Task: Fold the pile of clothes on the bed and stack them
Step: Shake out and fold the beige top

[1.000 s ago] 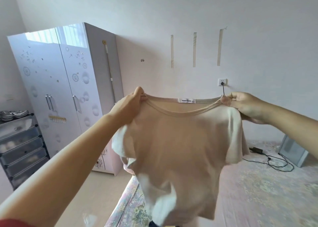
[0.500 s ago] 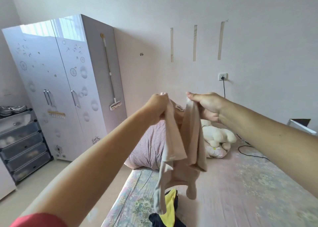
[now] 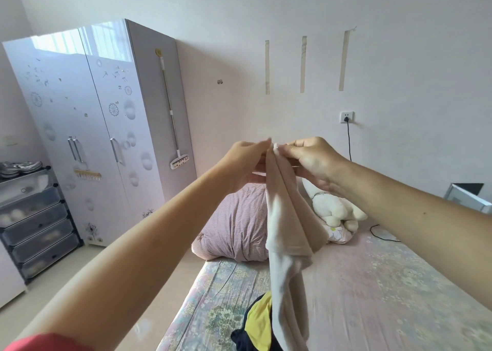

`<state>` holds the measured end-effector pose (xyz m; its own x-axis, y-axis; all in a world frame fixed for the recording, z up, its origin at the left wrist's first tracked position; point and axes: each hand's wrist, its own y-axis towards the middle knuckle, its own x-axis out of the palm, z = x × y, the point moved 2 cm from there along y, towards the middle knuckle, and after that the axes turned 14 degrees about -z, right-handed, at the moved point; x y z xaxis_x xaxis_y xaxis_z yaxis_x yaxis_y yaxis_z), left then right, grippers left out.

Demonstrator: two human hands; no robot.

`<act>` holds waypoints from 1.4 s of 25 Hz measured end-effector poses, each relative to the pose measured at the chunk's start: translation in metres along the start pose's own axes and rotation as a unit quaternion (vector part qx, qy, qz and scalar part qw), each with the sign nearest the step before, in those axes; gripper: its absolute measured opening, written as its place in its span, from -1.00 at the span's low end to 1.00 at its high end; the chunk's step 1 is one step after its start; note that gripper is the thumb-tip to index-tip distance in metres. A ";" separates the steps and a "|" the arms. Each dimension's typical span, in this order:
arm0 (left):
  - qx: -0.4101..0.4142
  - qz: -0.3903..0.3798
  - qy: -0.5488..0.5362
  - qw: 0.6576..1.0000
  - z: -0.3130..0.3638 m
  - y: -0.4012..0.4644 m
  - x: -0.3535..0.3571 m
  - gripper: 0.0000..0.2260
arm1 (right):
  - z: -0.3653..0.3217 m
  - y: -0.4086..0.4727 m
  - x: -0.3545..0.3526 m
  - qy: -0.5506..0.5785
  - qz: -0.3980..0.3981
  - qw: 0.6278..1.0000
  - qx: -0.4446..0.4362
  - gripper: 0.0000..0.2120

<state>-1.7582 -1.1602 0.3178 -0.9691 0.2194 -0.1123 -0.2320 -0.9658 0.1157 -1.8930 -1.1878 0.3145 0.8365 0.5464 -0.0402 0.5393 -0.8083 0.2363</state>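
A beige T-shirt [image 3: 286, 225] hangs in the air above the bed, folded lengthwise into a narrow strip. My left hand [image 3: 245, 161] and my right hand [image 3: 311, 159] meet at its top edge, and both pinch the fabric there. Below the shirt's lower end, a yellow garment [image 3: 257, 324] and a dark garment [image 3: 245, 341] lie on the floral bed sheet [image 3: 372, 284] near the bottom of the view.
A striped pink pillow [image 3: 234, 231] and a white plush toy [image 3: 332, 209] lie at the head of the bed. A grey wardrobe [image 3: 87, 127] and a drawer unit [image 3: 34, 217] stand on the left. A black cable [image 3: 380, 233] trails on the bed.
The shirt was held spread wide by its shoulders. My hands came together, folding it in half lengthwise, and they now meet at the top.
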 end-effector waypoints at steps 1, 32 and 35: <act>-0.009 0.007 -0.022 1.000 0.001 0.001 -0.001 -0.68 | -0.002 -0.001 0.000 -0.004 -0.017 1.000 -0.004 -0.88; 0.044 0.009 0.005 0.999 -0.024 0.007 -0.031 -0.78 | 0.013 -0.007 -0.033 0.048 -0.043 0.998 0.015 -0.89; 0.066 0.029 0.027 0.997 -0.032 0.006 -0.023 -0.83 | 0.007 -0.007 -0.024 0.036 -0.017 0.999 -0.006 -0.93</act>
<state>-1.7352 -1.1756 0.2897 -0.9763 0.1520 -0.1541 -0.1875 -0.9496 0.2511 -1.9161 -1.1962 0.3070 0.8080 0.5888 0.0216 0.5661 -0.7861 0.2483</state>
